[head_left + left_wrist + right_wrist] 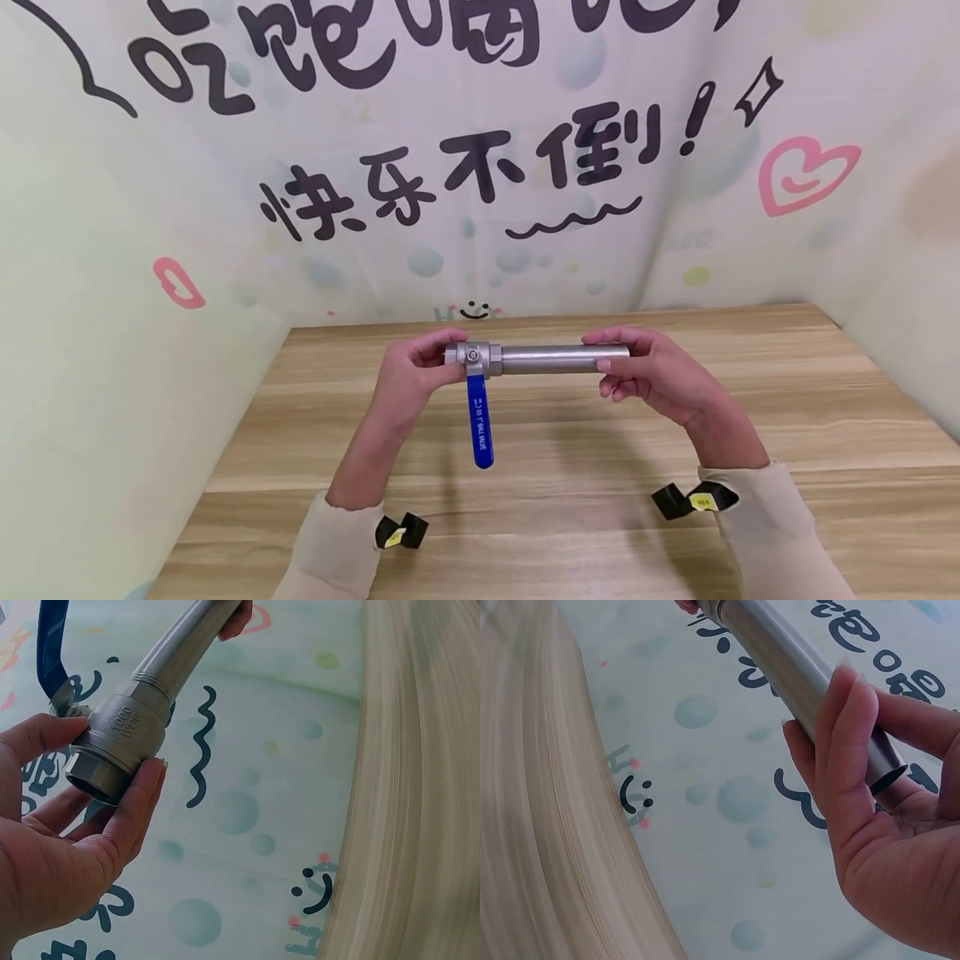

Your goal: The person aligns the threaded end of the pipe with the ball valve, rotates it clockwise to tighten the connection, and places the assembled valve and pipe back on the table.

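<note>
A steel ball valve (pixel 491 357) with a blue lever handle (pixel 481 421) is joined to a straight metal pipe (pixel 551 359), held level above the table. My left hand (pixel 408 375) pinches the valve body at its left end, thumb and fingers on opposite sides. In the left wrist view, the open threaded end of the valve (pixel 101 776) faces the palm. My right hand (pixel 660 371) grips the pipe's free end between thumb and fingers. The lever points down toward me, untouched by either hand. The pipe's hollow end (pixel 889 780) shows in the right wrist view.
Below the hands lies a wood-grain table (pixel 540 517). A pale printed curtain (pixel 465 250) with black characters, bubbles and hearts stands behind its far edge. Both sleeves bear small black wrist cameras, one at the left (pixel 401 531) and one at the right (pixel 695 500).
</note>
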`<state>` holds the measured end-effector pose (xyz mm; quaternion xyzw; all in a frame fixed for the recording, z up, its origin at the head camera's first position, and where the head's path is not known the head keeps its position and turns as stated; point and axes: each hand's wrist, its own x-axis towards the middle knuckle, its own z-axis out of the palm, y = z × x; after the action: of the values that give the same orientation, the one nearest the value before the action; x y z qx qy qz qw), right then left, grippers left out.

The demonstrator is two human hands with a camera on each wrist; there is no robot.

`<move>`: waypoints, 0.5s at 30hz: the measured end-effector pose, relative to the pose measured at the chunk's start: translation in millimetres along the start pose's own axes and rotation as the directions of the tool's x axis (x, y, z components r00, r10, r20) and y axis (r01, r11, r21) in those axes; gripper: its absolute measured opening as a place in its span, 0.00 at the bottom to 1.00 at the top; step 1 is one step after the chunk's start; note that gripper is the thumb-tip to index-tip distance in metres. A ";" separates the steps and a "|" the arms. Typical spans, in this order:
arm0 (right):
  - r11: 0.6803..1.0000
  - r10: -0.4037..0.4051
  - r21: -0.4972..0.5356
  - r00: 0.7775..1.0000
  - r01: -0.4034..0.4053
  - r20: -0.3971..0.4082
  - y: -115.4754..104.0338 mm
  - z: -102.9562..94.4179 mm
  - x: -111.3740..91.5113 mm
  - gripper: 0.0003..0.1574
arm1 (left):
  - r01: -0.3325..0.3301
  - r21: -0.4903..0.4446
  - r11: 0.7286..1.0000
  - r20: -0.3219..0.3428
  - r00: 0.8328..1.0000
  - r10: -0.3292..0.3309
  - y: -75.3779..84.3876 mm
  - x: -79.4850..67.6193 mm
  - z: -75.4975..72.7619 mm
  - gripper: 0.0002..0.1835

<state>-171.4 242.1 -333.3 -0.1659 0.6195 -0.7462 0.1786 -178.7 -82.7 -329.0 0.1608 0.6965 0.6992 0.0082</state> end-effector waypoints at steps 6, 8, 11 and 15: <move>1.000 0.007 -0.020 1.000 -0.007 -0.009 -1.8 0.8 0.8 0.18 | -0.007 0.000 1.000 -0.008 1.000 0.007 -0.1 0.2 -0.8 0.19; 1.000 0.006 -0.008 1.000 -0.006 -0.008 -2.1 0.9 1.1 0.20 | -0.015 0.002 1.000 -0.009 1.000 0.015 0.6 0.3 -0.7 0.19; 1.000 0.006 0.013 1.000 -0.007 0.004 -1.8 0.8 1.4 0.22 | -0.020 0.005 1.000 -0.008 1.000 0.020 0.6 0.4 -0.7 0.19; 1.000 0.006 0.024 1.000 -0.006 0.012 -0.8 0.7 1.2 0.23 | -0.014 0.000 1.000 -0.006 1.000 0.014 0.4 0.0 -0.2 0.19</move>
<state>-172.1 241.1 -332.3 -0.1662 0.6098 -0.7522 0.1864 -178.6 -82.9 -328.6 0.1636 0.6955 0.6996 0.0013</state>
